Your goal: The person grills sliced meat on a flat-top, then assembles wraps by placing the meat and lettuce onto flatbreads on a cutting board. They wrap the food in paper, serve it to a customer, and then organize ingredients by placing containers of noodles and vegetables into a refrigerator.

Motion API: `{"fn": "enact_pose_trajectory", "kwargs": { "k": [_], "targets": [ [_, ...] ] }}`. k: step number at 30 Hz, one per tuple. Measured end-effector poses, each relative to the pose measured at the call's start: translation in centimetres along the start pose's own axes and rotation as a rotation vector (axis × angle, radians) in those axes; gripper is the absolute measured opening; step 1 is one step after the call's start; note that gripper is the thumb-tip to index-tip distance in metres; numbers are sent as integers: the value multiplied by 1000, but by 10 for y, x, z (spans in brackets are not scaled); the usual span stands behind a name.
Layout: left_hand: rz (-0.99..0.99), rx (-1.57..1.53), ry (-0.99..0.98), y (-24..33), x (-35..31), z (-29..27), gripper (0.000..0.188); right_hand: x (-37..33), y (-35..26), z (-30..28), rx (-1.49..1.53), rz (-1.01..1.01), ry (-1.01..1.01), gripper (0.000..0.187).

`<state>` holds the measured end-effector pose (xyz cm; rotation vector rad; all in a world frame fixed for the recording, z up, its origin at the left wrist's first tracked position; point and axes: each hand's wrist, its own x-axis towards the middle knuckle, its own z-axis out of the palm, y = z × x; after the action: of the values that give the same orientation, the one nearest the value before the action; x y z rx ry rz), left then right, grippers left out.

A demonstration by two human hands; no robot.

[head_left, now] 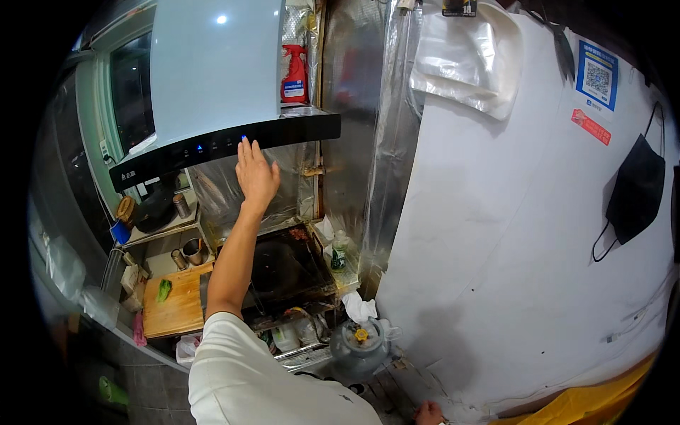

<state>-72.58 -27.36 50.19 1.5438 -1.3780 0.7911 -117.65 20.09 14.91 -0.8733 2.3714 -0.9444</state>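
Note:
My left hand [256, 172] is raised on a stretched arm, its fingers extended and the thumb apart, holding nothing. Its fingertips reach the black control strip [283, 132] of a range hood [212, 64], beside a lit blue mark; other small icons glow further left. Below the hood is a dark, greasy stove top [280, 265], partly covered by my forearm. Low at the bottom edge, only a bit of my right hand [428, 413] shows, close to the white wall panel; its fingers are too cut off to read.
A wooden cutting board [173, 301] bears a green leafy vegetable [164, 290]. A grey gas cylinder [361, 348] with a yellow valve stands beside the stove. A red spray bottle [294, 74] sits behind the hood. A black face mask [637, 188] hangs on the white wall [489, 234].

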Motion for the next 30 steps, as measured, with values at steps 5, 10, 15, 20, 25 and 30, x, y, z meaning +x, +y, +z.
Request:
{"fn": "enact_pose_trajectory", "kwargs": {
  "k": [5,10,15,20,25,30],
  "targets": [
    [50,29,57,-1,-1,-1,67,-21,-34,-2,208,35,-152,45],
    [199,-232,7,61,5,-4,62,-13,-3,9,320,232,-194,46],
    [426,-517,210,134,79,12,58,-3,-42,-13,186,155,-213,50],
    [473,-751,302,237,220,18,49,17,-17,-1,57,242,7,48],
    [382,-886,252,289,339,36,57,-1,81,67,301,214,379,29],
    [487,-956,312,320,410,98,59,-71,51,85,-79,219,539,20]
  ]
}}
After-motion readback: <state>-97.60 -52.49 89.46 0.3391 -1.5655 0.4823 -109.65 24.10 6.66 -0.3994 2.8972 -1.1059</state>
